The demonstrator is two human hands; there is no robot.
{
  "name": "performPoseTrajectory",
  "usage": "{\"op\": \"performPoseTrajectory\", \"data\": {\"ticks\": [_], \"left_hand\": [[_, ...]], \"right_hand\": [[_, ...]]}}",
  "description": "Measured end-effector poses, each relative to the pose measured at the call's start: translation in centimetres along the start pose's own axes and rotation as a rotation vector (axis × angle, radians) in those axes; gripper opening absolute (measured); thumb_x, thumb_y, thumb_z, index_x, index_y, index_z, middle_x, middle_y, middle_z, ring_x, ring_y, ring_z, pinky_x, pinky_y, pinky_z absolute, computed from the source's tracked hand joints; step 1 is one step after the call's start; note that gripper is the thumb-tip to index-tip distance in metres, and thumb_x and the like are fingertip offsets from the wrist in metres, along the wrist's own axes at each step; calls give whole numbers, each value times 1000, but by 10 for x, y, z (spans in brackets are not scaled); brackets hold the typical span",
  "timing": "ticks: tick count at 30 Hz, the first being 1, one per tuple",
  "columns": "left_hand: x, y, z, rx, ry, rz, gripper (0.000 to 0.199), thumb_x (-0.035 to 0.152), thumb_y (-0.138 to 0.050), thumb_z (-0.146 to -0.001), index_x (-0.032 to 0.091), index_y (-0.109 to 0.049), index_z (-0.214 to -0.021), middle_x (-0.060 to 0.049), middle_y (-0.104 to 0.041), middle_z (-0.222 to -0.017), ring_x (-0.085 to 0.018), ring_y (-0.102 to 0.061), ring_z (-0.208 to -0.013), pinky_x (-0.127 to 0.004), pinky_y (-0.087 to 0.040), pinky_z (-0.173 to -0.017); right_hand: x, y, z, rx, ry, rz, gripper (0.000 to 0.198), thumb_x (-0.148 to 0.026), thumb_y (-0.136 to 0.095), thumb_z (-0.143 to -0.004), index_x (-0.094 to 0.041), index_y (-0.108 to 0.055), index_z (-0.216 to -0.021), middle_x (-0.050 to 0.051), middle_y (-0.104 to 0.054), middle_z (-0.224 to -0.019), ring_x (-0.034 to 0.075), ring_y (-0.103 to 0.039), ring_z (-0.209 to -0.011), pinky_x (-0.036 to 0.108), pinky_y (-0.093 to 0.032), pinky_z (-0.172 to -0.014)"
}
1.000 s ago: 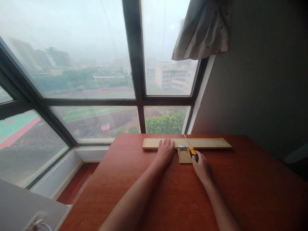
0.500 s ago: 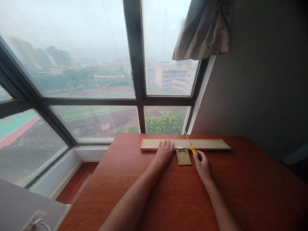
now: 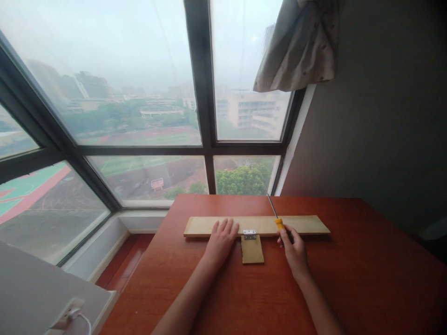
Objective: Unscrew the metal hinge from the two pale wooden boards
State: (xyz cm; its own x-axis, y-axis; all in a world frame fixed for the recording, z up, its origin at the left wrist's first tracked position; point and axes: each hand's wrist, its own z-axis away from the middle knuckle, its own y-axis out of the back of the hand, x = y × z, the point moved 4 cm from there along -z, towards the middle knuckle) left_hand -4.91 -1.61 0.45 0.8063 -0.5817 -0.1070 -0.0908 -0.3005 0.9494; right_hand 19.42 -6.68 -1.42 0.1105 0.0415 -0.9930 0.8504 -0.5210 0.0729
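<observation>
My left hand (image 3: 221, 239) lies flat on a long pale wooden board (image 3: 279, 225), its fingers stretched out over the left half. A small metal hinge (image 3: 249, 234) joins the board's near edge to a small wooden piece (image 3: 252, 251), which points toward me. In my right hand (image 3: 294, 249) is a screwdriver (image 3: 279, 222) with a yellow and black handle. Its metal shaft points up and away, its tip beyond the board and clear of the hinge. The right fingers wrap round the handle and hide part of it.
The boards rest on a reddish-brown table (image 3: 261, 298). Behind its far edge stand large windows with dark frames (image 3: 153, 150). A curtain (image 3: 296, 51) hangs at upper right beside a grey wall (image 3: 380, 116). A plugged-in socket (image 3: 71, 312) is at lower left.
The board, hinge and small piece have come nearer to me and to the left, along with my left hand. The screwdriver stays in my right hand. The camera view has shifted slightly.
</observation>
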Motion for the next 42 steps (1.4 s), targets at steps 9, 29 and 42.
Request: {"op": "performPoseTrajectory", "data": {"ticks": [9,29,42], "left_hand": [[-17,10,41,-19,29,19,48,8,-37,-90,27,-48,-133,-6,-48,-142,-24,-43,-129,-46,-33,-106],[31,32,84,68,494,609,27,25,-41,-91,20,-58,-111,-9,-66,-99,-21,-61,-93,-35,-50,-83],[23,24,64,-156,558,637,22,31,-45,-90,21,-63,-99,-7,-68,-95,-20,-62,-91,-28,-43,-77]], "right_hand": [[21,-3,54,-97,-83,75,59,-61,-57,-77,-14,-61,-112,6,-68,-81,19,-60,-64,30,-47,-58],[-23,18,67,-389,-158,167,54,-59,-42,-87,-16,-60,-115,5,-66,-79,16,-54,-58,26,-42,-47],[-54,22,68,-481,34,410,34,-46,-58,-81,-22,-72,-100,5,-72,-93,23,-65,-84,28,-49,-76]]}}
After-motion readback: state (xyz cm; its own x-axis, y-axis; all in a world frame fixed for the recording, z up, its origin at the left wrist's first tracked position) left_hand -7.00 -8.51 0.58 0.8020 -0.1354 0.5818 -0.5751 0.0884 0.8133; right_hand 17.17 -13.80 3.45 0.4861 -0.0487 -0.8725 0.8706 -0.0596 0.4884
